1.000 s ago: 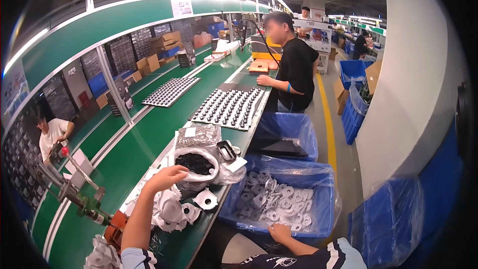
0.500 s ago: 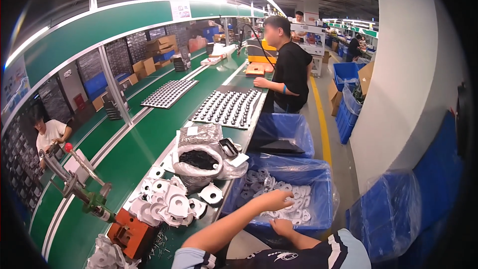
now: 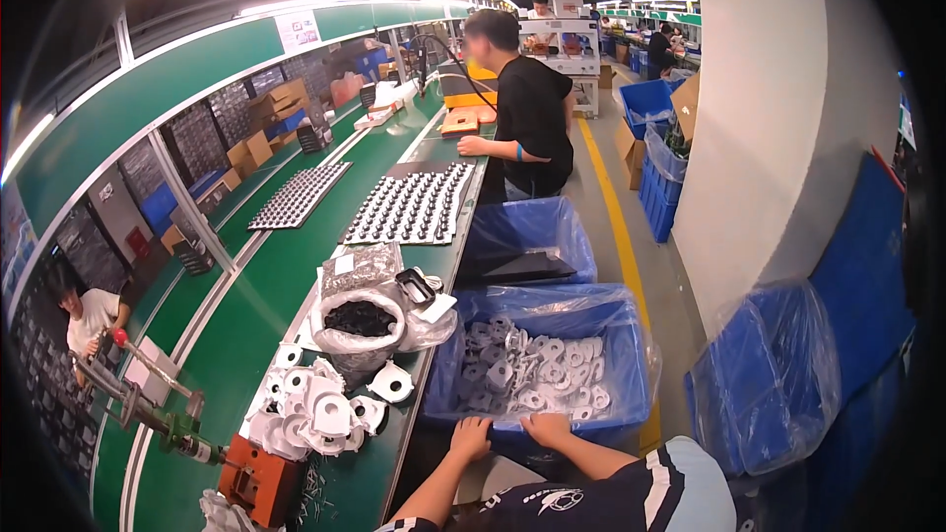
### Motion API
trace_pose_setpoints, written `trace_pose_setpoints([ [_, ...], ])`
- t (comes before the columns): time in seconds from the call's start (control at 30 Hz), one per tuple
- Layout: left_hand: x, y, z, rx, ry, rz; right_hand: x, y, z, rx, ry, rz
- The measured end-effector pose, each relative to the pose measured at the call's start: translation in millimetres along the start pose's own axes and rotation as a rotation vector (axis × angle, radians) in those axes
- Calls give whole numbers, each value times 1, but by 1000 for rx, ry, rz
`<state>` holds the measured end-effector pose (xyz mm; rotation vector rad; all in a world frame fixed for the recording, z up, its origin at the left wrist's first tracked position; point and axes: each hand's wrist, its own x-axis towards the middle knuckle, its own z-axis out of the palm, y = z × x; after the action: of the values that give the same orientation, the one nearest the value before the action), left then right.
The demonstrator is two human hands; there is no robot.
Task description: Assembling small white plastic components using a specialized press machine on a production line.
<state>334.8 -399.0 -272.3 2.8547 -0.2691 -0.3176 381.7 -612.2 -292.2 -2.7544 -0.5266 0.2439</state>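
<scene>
Both my hands are at the near rim of a large blue bin (image 3: 645, 374) lined with clear plastic. My left hand (image 3: 471, 438) has its fingers hooked over the rim towards its left end. A short way to the right, my right hand (image 3: 548, 429) grips the same rim, fingers curled over the edge. Inside the bin lie many loose white plastic parts (image 3: 552, 372), flat and rounded with holes in them. More white plastic parts (image 3: 325, 409) are heaped on the bench to the left of the bin.
An open bag of small black pieces (image 3: 365, 320) stands on the bench. Nearer is a lever press (image 3: 177, 433) beside an orange-red block (image 3: 258, 483). Trays of black-topped parts (image 3: 409, 207) lie farther along. Beyond a second blue bin (image 3: 537, 236) stands a co-worker (image 3: 532, 118). Plastic-covered blue crates (image 3: 764, 374) sit at right.
My left hand has come out of the bin, back to its near rim. My right hand has settled on that rim too. The view has shifted slightly to the right.
</scene>
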Motion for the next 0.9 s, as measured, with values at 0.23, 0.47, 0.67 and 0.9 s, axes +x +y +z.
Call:
trace_pose_setpoints([
  [0.23, 2, -4, -2, -67, 95, 5, 1, 0, 0, -10, 16, -6],
  [0.47, 2, -7, 0, -116, 124, 4, 3, -5, -5, -19, -16, 5],
  [0.67, -3, -9, 4, -161, 155, -2, 4, -2, 7, -73, -67, 17],
  [0.9, -4, -17, 24, -277, 356, 51, 17, 9, 23, -12, -72, -106],
])
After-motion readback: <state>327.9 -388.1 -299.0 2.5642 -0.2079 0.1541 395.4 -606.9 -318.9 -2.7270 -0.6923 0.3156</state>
